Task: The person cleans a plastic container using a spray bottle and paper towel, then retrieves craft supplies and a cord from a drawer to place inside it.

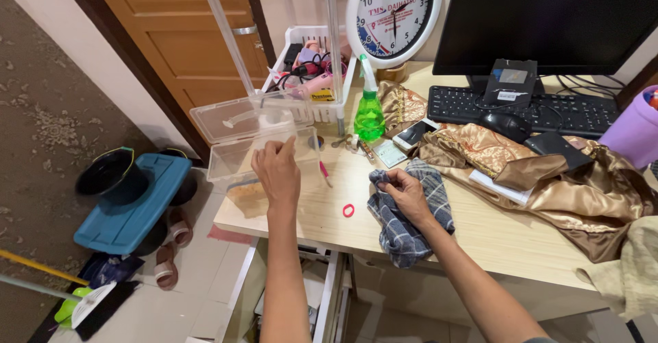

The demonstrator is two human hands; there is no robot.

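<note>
Here, left hand (277, 168) pinches the rim of a clear plastic box (264, 152) at the desk's (480, 237) left edge; right hand (404, 192) is closed on a grey checked cloth (411, 213).
Likely mid-wipe or about to start; next the cloth has to reach the steadied box. Red ring (348, 211) lies between the hands.

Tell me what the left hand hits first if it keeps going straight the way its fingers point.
The left hand already reaches the clear plastic container; pushed on, it would likely meet the white basket behind, though depth is unclear.
</note>
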